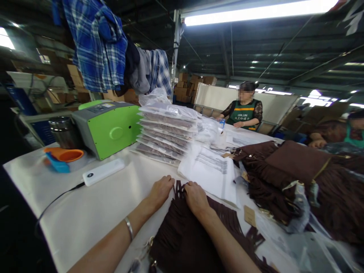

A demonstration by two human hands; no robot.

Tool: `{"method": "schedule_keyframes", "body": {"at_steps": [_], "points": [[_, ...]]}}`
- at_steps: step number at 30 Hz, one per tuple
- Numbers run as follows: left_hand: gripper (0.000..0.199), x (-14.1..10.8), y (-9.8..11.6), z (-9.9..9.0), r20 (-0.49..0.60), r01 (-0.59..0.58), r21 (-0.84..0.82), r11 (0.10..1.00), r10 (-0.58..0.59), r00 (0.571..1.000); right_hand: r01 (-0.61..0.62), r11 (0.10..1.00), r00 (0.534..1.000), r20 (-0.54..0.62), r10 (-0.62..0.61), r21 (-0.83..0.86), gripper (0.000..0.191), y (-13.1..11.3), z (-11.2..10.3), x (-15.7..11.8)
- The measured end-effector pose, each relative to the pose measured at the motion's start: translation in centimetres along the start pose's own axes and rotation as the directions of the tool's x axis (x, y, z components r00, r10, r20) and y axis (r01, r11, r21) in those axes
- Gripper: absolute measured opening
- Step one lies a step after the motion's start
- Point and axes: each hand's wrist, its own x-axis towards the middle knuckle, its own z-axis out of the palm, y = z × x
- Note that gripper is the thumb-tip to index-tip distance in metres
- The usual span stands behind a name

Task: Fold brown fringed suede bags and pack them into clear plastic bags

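A dark brown fringed bag (pixel 182 239) lies on the white table in front of me, its fringe fanned out. My left hand (pixel 161 190) is closed at the far edge, fingertips pinching fringe strips. Just to its right, my right hand (pixel 196 197) is also closed on the fringe, its forearm crossing the bag. A few loose strips (pixel 178 187) show between the two hands. Gold-coloured metal parts (pixel 150 242) show at the bag's left side. To the right of the fringe lies a tan cardboard tag (pixel 249 216).
Brown fringed goods (pixel 301 163) are heaped at right. Ahead are printed white bags (pixel 210 170) and stacked plastic-wrapped packages (pixel 167 132). At left stand a green-grey machine (pixel 113 129), steel flask (pixel 63 132), orange tape dispenser (pixel 64 154) and cabled white device (pixel 104 171). A co-worker (pixel 245 110) stands beyond.
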Motion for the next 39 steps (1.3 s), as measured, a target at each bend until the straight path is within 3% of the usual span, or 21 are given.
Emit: {"method": "schedule_keyframes", "body": {"at_steps": [9, 17, 24, 28, 31, 35, 39], "points": [[0.029, -0.2, 0.0, -0.7, 0.042, -0.067, 0.042, 0.997, 0.065, 0.997, 0.036, 0.996, 0.999, 0.011, -0.035, -0.079, 0.023, -1.3, -3.0, -2.5], [0.025, 1.0, -0.2, -1.4, 0.088, -0.195, 0.023, 0.981, 0.192, 0.977, 0.030, 0.997, 0.998, 0.053, -0.027, -0.067, 0.023, -2.1, -2.5, -5.8], [0.013, 0.5, -0.1, -3.3, 0.063, -0.188, -0.027, 0.982, 0.190, 0.980, -0.024, 0.997, 0.999, 0.041, 0.021, 0.073, 0.024, -1.4, -3.0, -8.3], [0.009, -1.7, 2.0, -4.6, 0.030, -0.259, -0.116, 0.959, 0.264, 0.964, -0.024, 0.977, 1.000, 0.006, 0.024, 0.212, 0.022, -0.7, -3.1, -9.3], [0.009, -3.8, 3.9, -4.1, 0.017, -0.331, -0.223, 0.917, 0.343, 0.939, -0.047, 0.956, 0.999, 0.007, 0.047, 0.289, 0.023, -0.1, -3.3, -9.1], [0.013, -6.6, 5.2, -3.2, -0.005, -0.307, -0.405, 0.861, 0.334, 0.943, -0.061, 0.932, 0.995, -0.050, 0.084, 0.358, 0.024, 0.4, -3.6, -8.2], [0.017, -7.8, 4.7, -4.3, -0.087, -0.262, -0.679, 0.686, 0.278, 0.957, 0.036, 0.907, 0.996, -0.093, 0.004, 0.421, 0.037, -0.1, -3.0, -7.6]]}}
